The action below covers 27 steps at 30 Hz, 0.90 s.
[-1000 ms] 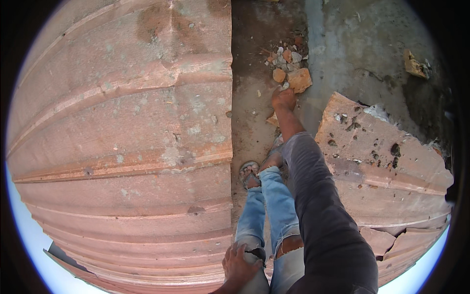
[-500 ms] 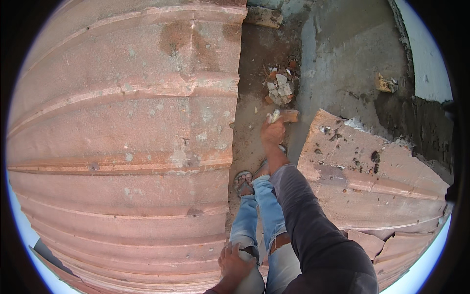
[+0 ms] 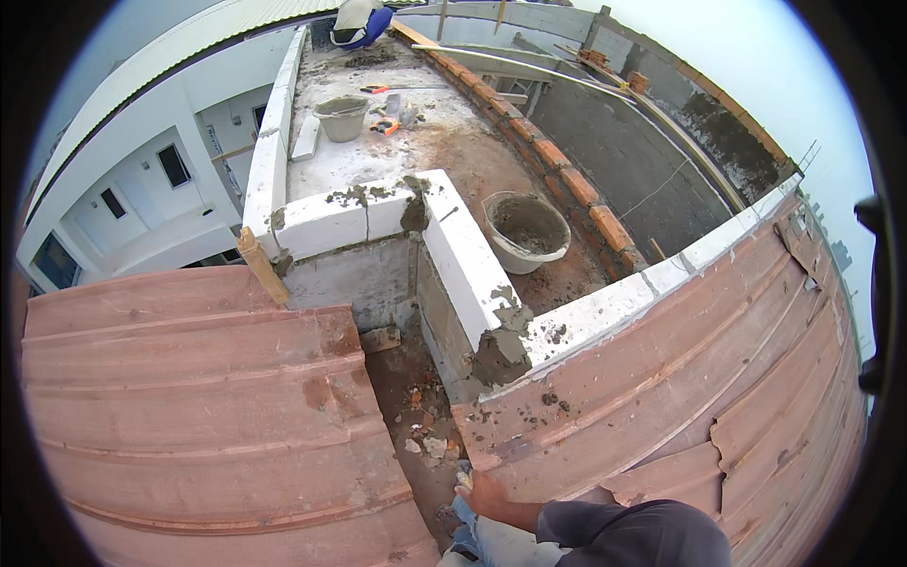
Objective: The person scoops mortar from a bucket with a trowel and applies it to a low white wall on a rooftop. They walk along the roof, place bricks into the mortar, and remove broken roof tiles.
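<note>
My right hand (image 3: 482, 495) reaches in from the lower edge, low over the narrow gap between two pinkish-red corrugated roof sheets. Its fingers are closed around a small pale object (image 3: 464, 476), mostly hidden, so its kind cannot be made out. Close beyond lies a small heap of broken rubble (image 3: 435, 446) on the gap's dirty floor. The right roof sheet (image 3: 576, 454) slopes beside my forearm, with dark mortar crumbs on it. My left hand is out of view.
A white block wall (image 3: 463, 265) with wet mortar at its corner bounds the gap ahead. Behind it stand a mortar bucket (image 3: 525, 231) and another bucket (image 3: 342, 119), near orange-handled tools (image 3: 385, 126). A person (image 3: 359, 21) crouches far off. The left roof sheet (image 3: 208, 406) borders the gap.
My view has tipped up from the gap to the walls and buckets beyond. My left hand, earlier resting on my knee, has left the picture. My right hand still grips the pale object.
</note>
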{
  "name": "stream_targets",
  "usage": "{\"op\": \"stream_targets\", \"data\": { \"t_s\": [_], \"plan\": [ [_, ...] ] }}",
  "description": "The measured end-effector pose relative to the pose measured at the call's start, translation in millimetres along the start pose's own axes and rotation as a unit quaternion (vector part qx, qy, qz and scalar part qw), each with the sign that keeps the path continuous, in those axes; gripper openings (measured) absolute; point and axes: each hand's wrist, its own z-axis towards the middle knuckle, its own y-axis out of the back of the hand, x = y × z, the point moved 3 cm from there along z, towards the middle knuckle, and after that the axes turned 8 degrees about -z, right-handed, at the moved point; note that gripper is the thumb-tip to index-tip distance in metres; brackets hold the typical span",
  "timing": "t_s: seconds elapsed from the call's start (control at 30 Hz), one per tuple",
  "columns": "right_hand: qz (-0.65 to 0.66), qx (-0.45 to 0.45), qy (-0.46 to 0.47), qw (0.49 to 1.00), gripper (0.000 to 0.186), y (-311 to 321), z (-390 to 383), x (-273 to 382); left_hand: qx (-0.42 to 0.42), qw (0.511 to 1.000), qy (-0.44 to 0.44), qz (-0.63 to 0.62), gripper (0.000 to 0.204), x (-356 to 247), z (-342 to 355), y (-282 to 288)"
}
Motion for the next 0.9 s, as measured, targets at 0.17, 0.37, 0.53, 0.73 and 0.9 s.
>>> {"op": "stream_targets", "data": {
  "t_s": [0.17,0.37,0.53,0.73,0.9],
  "plan": [
    [0.02,0.049,0.06,0.997,0.059,104,-88,5,-0.004,0.996,-0.075,0.048,0.105,-97,0,53],
    [0.005,-0.035,0.164,0.986,0.057,259,-93,-27,0.0,0.991,-0.107,0.082,0.098,-180,-14,86],
    [0.138,-0.071,0.101,0.983,0.04,524,-28,-127,-0.002,0.992,-0.102,0.081,0.093,-223,-20,99],
    [0.093,-0.282,0.07,0.952,0.036,751,-11,-148,-0.01,0.998,-0.055,0.037,0.087,-222,-13,106],
    [0.123,-0.09,0.288,0.945,0.039,602,-21,-68,-0.002,0.999,0.034,-0.018,0.083,-140,-21,114]
  ]
}}
